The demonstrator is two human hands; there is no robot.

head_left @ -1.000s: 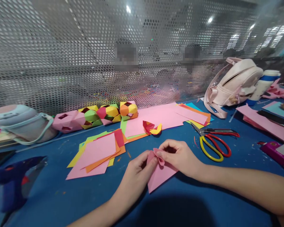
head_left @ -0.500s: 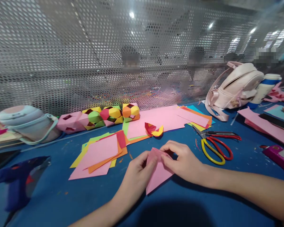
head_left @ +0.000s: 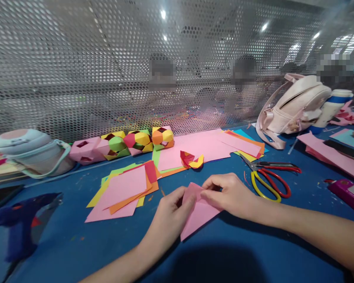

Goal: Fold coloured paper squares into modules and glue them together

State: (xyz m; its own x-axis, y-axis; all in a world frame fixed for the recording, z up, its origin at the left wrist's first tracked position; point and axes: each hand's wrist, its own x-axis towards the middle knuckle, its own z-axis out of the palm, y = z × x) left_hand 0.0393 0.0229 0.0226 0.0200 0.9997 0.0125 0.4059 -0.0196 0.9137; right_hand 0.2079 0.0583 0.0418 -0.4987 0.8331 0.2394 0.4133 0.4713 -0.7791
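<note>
A piece of pink paper [head_left: 198, 218], partly folded, is held just above the blue table in both hands. My left hand [head_left: 174, 210] pinches its left side, thumb lying on top. With thumb and fingers my right hand [head_left: 224, 193] grips the upper right edge, where a fold shows; the fingertips beneath are hidden. Beyond the hands lies a small red and yellow folded paper piece [head_left: 191, 160]. To the left is a stack of coloured paper squares [head_left: 126, 184], pink on top. Scissors [head_left: 265, 179] with one yellow and one red handle lie to the right.
A blue glue gun [head_left: 20, 224] lies at the left, near a lidded container [head_left: 32, 153]. Folded paper balls [head_left: 116, 146] line the back, beside larger pink sheets [head_left: 191, 147]. A pink backpack [head_left: 301, 104], a bottle [head_left: 332, 108] and a purple tool [head_left: 348, 194] are at right.
My right hand has shifted slightly right and up along the pink paper's edge, and more of the sheet's right side shows. My left hand keeps its pinch.
</note>
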